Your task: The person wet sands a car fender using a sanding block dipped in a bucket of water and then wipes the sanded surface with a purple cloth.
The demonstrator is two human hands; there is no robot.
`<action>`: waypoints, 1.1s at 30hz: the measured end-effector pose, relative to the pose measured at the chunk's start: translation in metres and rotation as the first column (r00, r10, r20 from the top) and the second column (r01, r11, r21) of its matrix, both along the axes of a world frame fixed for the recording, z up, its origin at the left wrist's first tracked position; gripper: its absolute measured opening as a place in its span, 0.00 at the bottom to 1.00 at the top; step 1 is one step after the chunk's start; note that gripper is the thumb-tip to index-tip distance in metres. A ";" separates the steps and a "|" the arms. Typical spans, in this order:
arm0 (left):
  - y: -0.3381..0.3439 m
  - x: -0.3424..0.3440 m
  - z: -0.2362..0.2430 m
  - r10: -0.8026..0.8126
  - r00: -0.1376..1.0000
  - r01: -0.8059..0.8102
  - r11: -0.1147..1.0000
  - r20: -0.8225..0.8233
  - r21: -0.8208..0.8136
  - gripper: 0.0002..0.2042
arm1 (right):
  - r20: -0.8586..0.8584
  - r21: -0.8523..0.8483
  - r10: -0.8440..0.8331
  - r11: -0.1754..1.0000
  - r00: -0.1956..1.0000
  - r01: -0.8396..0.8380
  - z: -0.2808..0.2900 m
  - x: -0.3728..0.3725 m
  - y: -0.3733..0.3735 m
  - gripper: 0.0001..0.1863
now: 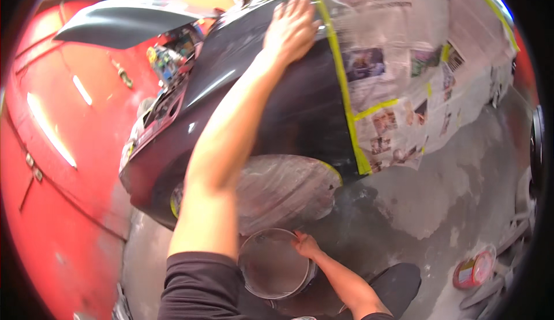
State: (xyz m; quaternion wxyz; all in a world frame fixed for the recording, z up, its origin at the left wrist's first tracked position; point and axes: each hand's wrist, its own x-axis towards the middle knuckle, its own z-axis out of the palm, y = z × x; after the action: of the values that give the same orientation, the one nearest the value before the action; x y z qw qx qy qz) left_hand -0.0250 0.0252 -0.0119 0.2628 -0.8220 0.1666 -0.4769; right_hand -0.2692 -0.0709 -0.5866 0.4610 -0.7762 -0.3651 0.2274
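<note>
The dark body panel (271, 100) of a car is touched near its upper edge by the left hand (292, 31), which is laid flat with its fingers stretched out; whether anything is pressed beneath the palm cannot be told. The rim of a round bucket (291, 292) is gripped by the right hand (306, 245), its fingers bent narrowly over the edge; what the bucket contains cannot be made out. The bucket is placed low in front of the person, just below the covered wheel opening (288, 190). The panel is bordered on its right by yellow-green tape (341, 80), beyond which the car is covered with newspaper sheets (398, 77). At the upper left, a loose-looking grey panel (127, 24) is seen before a red surface (63, 204). A red-sided tub (474, 270) is set on the grey floor (427, 204) at the right.
</note>
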 end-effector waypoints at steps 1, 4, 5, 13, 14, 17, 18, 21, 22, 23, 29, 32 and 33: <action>-0.002 0.012 0.009 0.047 0.999 -0.047 0.999 -0.014 0.016 0.29 | -0.026 -0.013 0.006 1.000 1.000 -0.006 0.014 -0.008 0.001 0.28; -0.001 -0.002 0.000 0.037 0.993 -0.032 0.998 -0.109 0.047 0.30 | -0.053 -0.078 -0.031 0.997 0.998 0.027 0.019 0.007 -0.010 0.28; 0.017 -0.026 -0.013 0.034 0.997 -0.037 0.998 -0.068 -0.047 0.29 | -0.057 -0.102 -0.045 0.994 0.997 0.039 0.017 0.013 -0.012 0.28; 0.116 -0.227 -0.065 -0.056 0.990 -0.042 0.762 -0.130 -0.647 0.25 | 0.105 0.063 -0.054 0.997 0.993 0.048 0.039 0.006 -0.018 0.31; 0.099 -0.247 -0.081 -0.180 0.980 0.051 0.650 -0.089 -0.759 0.24 | 0.110 0.209 -0.105 0.974 0.988 0.081 0.058 0.008 -0.020 0.33; 0.057 -0.280 -0.123 -0.494 0.869 0.114 0.200 0.000 -0.973 0.26 | -0.183 0.542 0.026 0.837 0.983 0.079 0.185 0.027 -0.021 0.39; 0.054 -0.283 -0.138 -0.572 0.820 -0.009 -0.075 0.036 -0.997 0.26 | -0.223 0.632 0.071 0.770 0.972 0.089 0.227 0.036 -0.025 0.40; 0.023 -0.282 -0.170 -0.668 0.710 -0.102 -0.413 0.225 -0.905 0.26 | -0.191 0.838 0.292 0.545 0.937 0.001 0.305 0.066 -0.031 0.46; 0.020 -0.280 -0.173 -0.707 0.660 -0.164 -0.466 0.254 -0.869 0.25 | -0.195 0.845 0.400 0.532 0.896 -0.054 0.322 0.077 -0.034 0.47; 0.022 -0.278 -0.181 -0.736 0.613 -0.229 -0.513 0.287 -0.827 0.25 | -0.216 0.833 0.475 0.545 0.853 -0.092 0.333 0.082 -0.035 0.46; 0.041 -0.249 -0.188 -0.773 0.602 -0.281 -0.438 0.198 -0.854 0.21 | -0.257 0.652 0.491 0.724 0.833 -0.225 0.356 0.105 -0.026 0.39; 0.060 -0.247 -0.183 -0.649 0.752 -0.152 0.006 -0.119 -0.988 0.16 | -0.194 0.616 0.432 0.753 0.881 -0.233 0.363 0.113 -0.026 0.38; 0.066 -0.253 -0.174 -0.614 0.785 -0.123 -0.026 -0.081 -0.992 0.15 | -0.082 0.632 0.394 0.730 0.915 -0.258 0.377 0.117 -0.027 0.38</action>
State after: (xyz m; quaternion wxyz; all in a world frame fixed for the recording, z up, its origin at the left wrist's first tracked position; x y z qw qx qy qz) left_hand -0.2781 0.0909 -0.1863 -0.5335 -0.8070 0.0048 -0.2530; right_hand -0.1523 -0.0980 -0.2100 0.6745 -0.4803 -0.4988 0.2560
